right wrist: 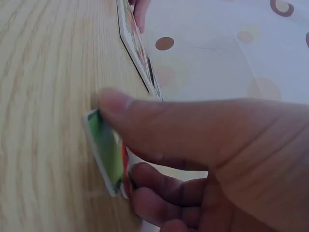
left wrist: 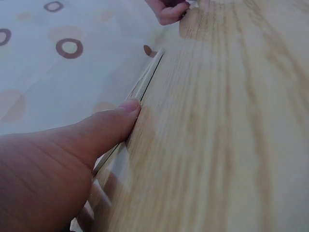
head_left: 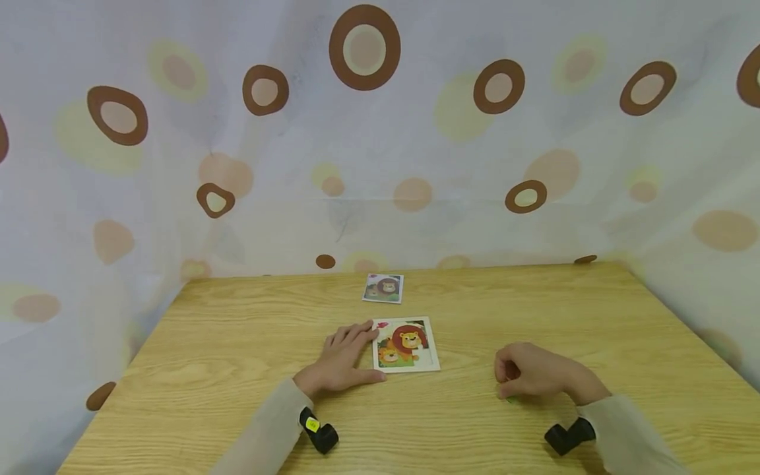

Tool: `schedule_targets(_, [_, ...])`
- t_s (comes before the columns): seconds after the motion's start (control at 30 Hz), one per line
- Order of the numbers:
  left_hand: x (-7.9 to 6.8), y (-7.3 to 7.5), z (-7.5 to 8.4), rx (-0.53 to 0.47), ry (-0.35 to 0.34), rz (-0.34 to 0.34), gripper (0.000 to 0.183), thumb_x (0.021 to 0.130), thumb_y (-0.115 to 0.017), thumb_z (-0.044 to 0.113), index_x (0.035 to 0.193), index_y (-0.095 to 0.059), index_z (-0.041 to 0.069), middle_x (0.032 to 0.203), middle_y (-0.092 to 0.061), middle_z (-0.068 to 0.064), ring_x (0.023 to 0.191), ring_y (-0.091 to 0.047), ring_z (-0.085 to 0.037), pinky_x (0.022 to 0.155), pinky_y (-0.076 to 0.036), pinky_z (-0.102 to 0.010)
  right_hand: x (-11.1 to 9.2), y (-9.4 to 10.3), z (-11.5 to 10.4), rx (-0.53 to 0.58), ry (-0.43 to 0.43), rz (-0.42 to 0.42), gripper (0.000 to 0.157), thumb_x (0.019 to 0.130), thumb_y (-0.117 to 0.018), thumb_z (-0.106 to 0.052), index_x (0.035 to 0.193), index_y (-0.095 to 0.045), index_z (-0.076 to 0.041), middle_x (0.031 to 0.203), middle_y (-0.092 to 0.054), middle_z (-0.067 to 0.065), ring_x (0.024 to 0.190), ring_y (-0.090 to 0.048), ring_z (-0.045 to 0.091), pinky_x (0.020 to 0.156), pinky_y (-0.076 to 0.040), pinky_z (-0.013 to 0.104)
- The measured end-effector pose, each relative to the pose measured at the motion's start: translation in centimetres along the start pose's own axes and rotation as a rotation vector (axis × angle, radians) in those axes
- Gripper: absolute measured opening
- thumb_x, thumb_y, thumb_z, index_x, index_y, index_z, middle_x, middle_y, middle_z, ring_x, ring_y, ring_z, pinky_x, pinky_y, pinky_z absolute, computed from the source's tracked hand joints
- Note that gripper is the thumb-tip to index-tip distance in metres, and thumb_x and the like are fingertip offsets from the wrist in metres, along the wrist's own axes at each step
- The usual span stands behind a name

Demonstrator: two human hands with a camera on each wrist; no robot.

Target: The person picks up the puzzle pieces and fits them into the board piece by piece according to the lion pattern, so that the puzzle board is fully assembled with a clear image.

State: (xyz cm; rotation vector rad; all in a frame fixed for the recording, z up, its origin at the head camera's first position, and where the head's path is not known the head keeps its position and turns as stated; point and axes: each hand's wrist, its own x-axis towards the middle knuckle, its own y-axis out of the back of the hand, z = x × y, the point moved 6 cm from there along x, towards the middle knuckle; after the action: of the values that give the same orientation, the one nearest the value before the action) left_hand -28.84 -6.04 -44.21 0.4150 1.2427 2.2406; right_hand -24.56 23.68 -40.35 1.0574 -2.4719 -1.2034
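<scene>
A square lion puzzle board [head_left: 436, 357] with a pale frame lies on the table, its picture showing a large lion and a small one. A white gap is visible at the picture's lower right. My left hand [head_left: 343, 361] rests at the board's left side, fingers stretched to its upper corner and thumb touching its near edge. To the right of the board, low over the table, my right hand [head_left: 537, 373] pinches a puzzle piece [right wrist: 107, 153] between thumb and curled fingers. That piece is green with some red; the hand mostly covers it in the head view.
Behind the board lies a small lion picture card [head_left: 382, 289]. The wooden table [head_left: 249, 330] ends at a hanging curtain [head_left: 380, 145] with brown and beige rings, which also runs along both sides. Each wrist wears a black camera.
</scene>
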Motion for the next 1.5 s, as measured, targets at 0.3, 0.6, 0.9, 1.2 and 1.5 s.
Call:
schedule_targets(0.3, [0.1, 0.1, 0.1, -0.002, 0.003, -0.012, 0.081, 0.086, -0.067, 0.049, 0.149, -0.035, 0.011, 0.159, -0.022, -0.009, 0.141, -0.020, -0.037, 0.109, -0.018, -0.059, -0.4, 0.3, -0.2, 0.004, 0.107, 0.029, 0.026, 0.076, -0.081, -0.015, 0.078, -0.056, -0.009, 0.074, -0.049, -0.003, 0.065, -0.041, -0.001, 0.056, -0.039, 0.021])
schedule_targets(0.6, [0.1, 0.3, 0.1, -0.016, 0.002, -0.007, 0.080, 0.085, -0.069, 0.047, 0.149, -0.035, 0.011, 0.159, -0.021, -0.008, 0.141, -0.020, -0.037, 0.108, -0.018, -0.057, 1.0, 0.4, 0.8, -0.003, -0.041, 0.083, 0.024, 0.080, -0.078, -0.023, 0.083, -0.058, -0.010, 0.071, -0.051, -0.006, 0.062, -0.044, 0.001, 0.058, -0.042, 0.022])
schedule_targets(0.9, [0.1, 0.1, 0.1, -0.023, 0.009, -0.011, 0.082, 0.085, -0.069, 0.048, 0.149, -0.035, 0.010, 0.159, -0.022, -0.010, 0.141, -0.019, -0.038, 0.109, -0.017, -0.059, 3.1, 0.6, 1.8, -0.091, -0.053, 0.204, 0.020, 0.084, -0.076, -0.024, 0.084, -0.060, -0.012, 0.078, -0.054, -0.005, 0.067, -0.046, 0.003, 0.062, -0.043, 0.022])
schedule_targets(1.2, [-0.1, 0.3, 0.2, -0.029, 0.001, -0.004, 0.082, 0.085, -0.070, 0.046, 0.148, -0.035, 0.008, 0.159, -0.022, -0.011, 0.140, -0.020, -0.038, 0.108, -0.017, -0.059, 4.6, 0.6, 1.3, -0.147, -0.027, 0.226, 0.021, 0.085, -0.073, -0.017, 0.077, -0.055, -0.012, 0.076, -0.050, -0.004, 0.068, -0.042, 0.004, 0.062, -0.040, 0.021])
schedule_targets(1.5, [0.0, 0.3, 0.1, -0.019, 0.006, -0.009, 0.082, 0.085, -0.069, 0.046, 0.149, -0.034, 0.009, 0.159, -0.021, -0.010, 0.141, -0.019, -0.037, 0.108, -0.017, -0.059, 5.6, 0.8, 1.1, 0.004, -0.018, 0.261, 0.014, 0.089, -0.066, -0.004, 0.094, -0.053, -0.005, 0.078, -0.046, -0.001, 0.069, -0.042, 0.007, 0.061, -0.039, 0.023])
